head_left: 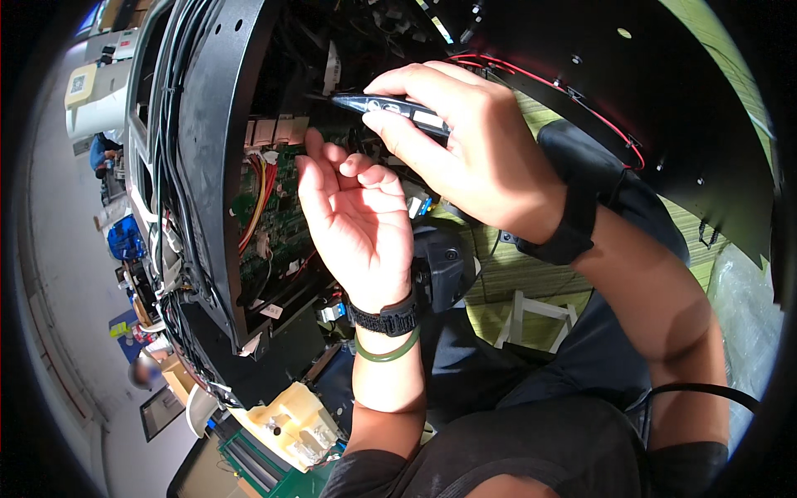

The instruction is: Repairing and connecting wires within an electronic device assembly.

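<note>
In my right hand [465,133] is a dark, slim pen-shaped tool [390,108] with a tapered tip and pale markings. My thumb and fingers close on it from both sides, and its tip points left into the open black housing [237,166]. Just below the tool, my left hand [357,216] is turned palm up, its fingers loosely curled and apart, with nothing visible in the palm. Its fingers are beside a green circuit board [257,216] inside the housing. Red and yellow wires [264,195] run down that board. Shadow hides what the tool's tip touches.
Black cable bundles [170,149] run along the housing's left side. A large black panel [664,108] with a red wire [573,95] spans the upper right. Below are a white stool [538,315] and a yellowish covered piece [290,423]. Another person [104,153] is far left.
</note>
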`<state>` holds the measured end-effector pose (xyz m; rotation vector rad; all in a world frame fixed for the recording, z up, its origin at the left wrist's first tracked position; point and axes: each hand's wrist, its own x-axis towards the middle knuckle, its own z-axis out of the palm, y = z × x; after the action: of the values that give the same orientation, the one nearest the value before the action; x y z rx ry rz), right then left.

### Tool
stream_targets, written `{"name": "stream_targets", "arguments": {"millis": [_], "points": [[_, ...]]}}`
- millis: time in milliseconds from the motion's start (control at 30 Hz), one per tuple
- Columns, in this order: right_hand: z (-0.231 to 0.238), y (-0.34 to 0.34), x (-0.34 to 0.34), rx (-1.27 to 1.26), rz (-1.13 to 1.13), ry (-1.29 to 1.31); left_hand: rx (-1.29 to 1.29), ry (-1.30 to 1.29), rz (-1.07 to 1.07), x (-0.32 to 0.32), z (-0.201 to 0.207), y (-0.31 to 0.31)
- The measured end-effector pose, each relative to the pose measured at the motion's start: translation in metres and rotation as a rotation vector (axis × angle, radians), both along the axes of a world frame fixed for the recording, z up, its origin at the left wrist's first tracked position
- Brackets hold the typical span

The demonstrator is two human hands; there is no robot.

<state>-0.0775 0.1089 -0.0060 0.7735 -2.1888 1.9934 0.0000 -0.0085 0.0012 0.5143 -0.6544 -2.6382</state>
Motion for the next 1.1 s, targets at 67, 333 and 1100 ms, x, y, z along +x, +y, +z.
{"name": "stream_targets", "arguments": {"millis": [67, 333, 1100], "points": [[0.001, 0.0, 0.0, 0.003, 0.013, 0.009, -0.01, 0.003, 0.024, -0.001, 0.0, 0.002], [0.002, -0.003, -0.006, 0.024, 0.048, 0.086, -0.055, -0.014, 0.064, -0.008, -0.003, 0.007], [-0.009, 0.029, -0.022, 0.576, -0.118, 0.221, 0.043, -0.165, -0.035, -0.054, -0.04, 0.032]]}}
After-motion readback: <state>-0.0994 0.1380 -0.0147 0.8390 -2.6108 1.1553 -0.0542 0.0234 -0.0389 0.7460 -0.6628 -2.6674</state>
